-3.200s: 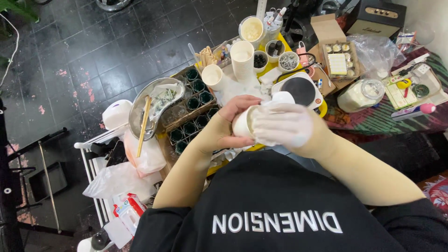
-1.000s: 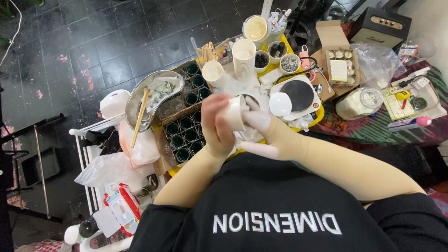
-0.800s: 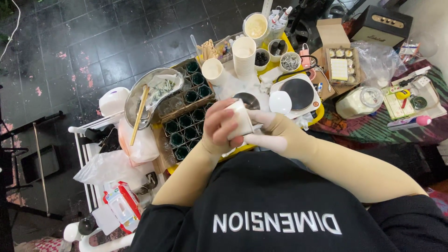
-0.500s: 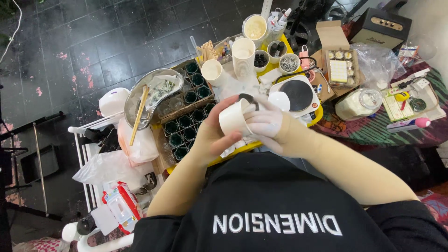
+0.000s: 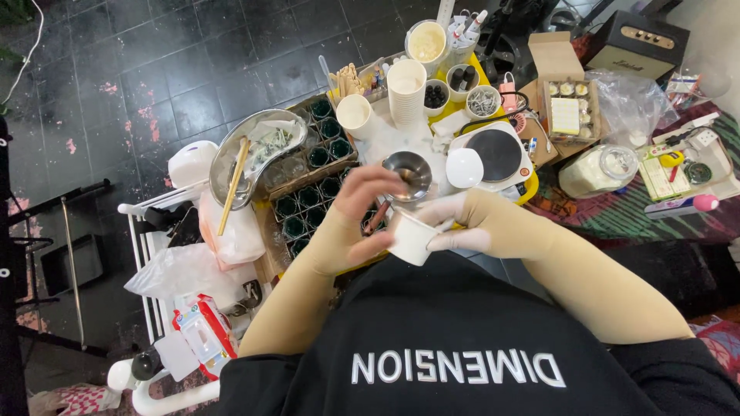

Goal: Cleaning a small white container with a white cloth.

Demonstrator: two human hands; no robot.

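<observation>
Gripping a small white paper cup in both sets of fingers, left hand and gloved right hand have lowered it chest-close, uncovering the steel bowl on the bench.

In front of me sits a small steel bowl beside a round electric hotplate. A stack of paper cups stands behind them. To my left lies a tray of dark green glass jars, then a metal kidney dish holding a wooden stick. A lidded jar of white granules stands to my right.
</observation>
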